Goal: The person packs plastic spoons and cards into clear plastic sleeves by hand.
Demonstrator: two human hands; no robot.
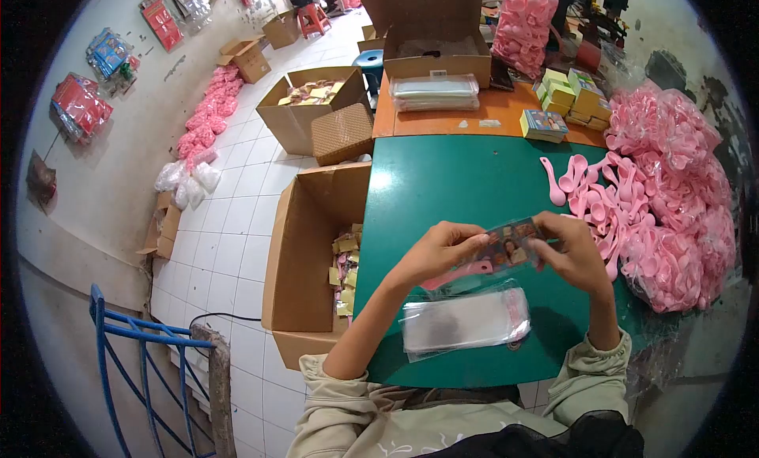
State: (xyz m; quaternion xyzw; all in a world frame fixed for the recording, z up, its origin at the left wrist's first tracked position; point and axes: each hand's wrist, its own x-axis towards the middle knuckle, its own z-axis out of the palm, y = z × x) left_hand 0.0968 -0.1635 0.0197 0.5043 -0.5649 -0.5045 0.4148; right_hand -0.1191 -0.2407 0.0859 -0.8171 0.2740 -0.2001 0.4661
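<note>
Over the green table [443,181], my left hand [449,248] pinches a clear plastic bag with a pink spoon [458,275] showing in it. My right hand [571,251] grips the right end of a printed card [510,248] with small pictures on it. The card overlaps the bag; I cannot tell how much of it is inside. Just below my hands lies a stack of clear plastic bags [466,322]. Loose pink spoons [605,193] are heaped to the right of my right hand.
Bulging bags of pink spoons [672,197] line the table's right side. Stacked card packs [544,124] and a plastic-wrapped bundle [435,93] stand at the back. An open cardboard box [304,260] with packed items adjoins the left edge. A blue railing [146,335] is at lower left.
</note>
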